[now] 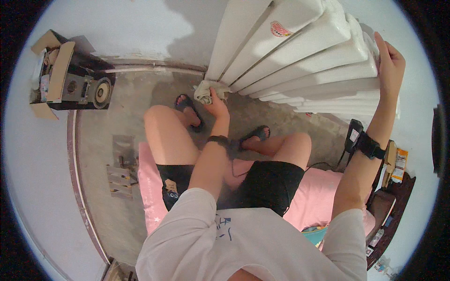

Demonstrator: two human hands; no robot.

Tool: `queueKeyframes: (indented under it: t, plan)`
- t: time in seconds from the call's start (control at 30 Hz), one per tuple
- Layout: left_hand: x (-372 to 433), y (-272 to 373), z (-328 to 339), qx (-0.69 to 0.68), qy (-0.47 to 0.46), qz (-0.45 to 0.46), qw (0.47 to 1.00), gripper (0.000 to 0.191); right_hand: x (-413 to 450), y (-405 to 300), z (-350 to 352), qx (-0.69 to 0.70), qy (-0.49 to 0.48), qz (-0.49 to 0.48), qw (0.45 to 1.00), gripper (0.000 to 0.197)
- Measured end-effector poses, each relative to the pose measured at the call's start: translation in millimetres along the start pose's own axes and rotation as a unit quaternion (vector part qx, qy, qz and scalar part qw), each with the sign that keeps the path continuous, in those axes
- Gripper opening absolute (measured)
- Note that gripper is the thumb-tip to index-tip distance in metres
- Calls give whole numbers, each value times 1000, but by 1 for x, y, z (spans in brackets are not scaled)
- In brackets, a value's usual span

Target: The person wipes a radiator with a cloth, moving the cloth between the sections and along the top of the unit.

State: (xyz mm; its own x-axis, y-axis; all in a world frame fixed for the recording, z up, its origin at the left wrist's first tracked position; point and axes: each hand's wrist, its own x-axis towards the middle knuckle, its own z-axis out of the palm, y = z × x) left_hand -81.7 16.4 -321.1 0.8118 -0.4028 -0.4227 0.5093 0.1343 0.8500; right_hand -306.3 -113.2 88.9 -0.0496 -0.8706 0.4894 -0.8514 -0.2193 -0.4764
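A white column radiator [281,61] fans out in front of me along the wall, and a red-and-white sticker [280,29] with writing is on one of its sections. My left hand [218,105] grips a crumpled pale cloth [207,92] close to the lower end of the leftmost sections. The cloth looks to touch the radiator there. Raised at the right, my right hand [392,68] is at the radiator's far end, its fingers beside or against the last section. Whether those fingers hold the section I cannot tell.
Left, an open cardboard box [61,72] stands by a loudspeaker [102,93]. I sit on a pink-covered seat or bed [316,196]. A black power adapter [353,135] with a cord is near my right forearm. Beyond are a yellow packet [399,165] and dark wooden furniture [404,196].
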Motion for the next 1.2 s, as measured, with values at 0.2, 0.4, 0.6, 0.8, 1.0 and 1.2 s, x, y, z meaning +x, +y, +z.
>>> queueKeyframes:
  t: [0.2,0.4,0.6,0.8,1.0,1.2]
  plan:
    - [1,2,8,-97,4,-151,984,43,1,-1,6,40,28,-32,998,39]
    - [24,-14,14,-114,34,-177,977,41,-2,-6,4,41,22,-24,999,35]
    - [8,-19,16,-128,31,-97,987,39,7,11,-6,13,37,-18,999,39]
    - [-9,-15,20,-145,10,-84,986,40,4,2,-6,75,28,-17,997,28]
    - [7,-8,30,-153,11,-43,987,41,-2,-6,3,53,48,-16,997,30]
    - [-13,28,42,-167,-6,-110,980,39,1,-3,-8,28,65,-21,997,30]
